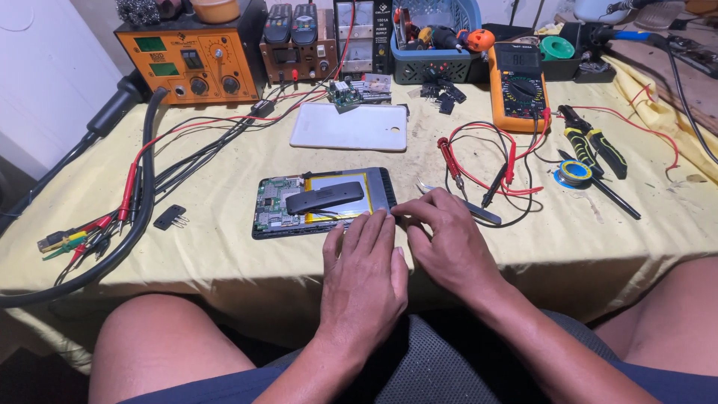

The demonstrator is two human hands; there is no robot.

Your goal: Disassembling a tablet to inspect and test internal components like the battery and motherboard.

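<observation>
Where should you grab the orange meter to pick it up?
Grip the orange meter by its two long sides, around the middle, coming down from above. It lies flat on the table, face up, and its leads plug in at the near end, so the sides are freest.
</observation>
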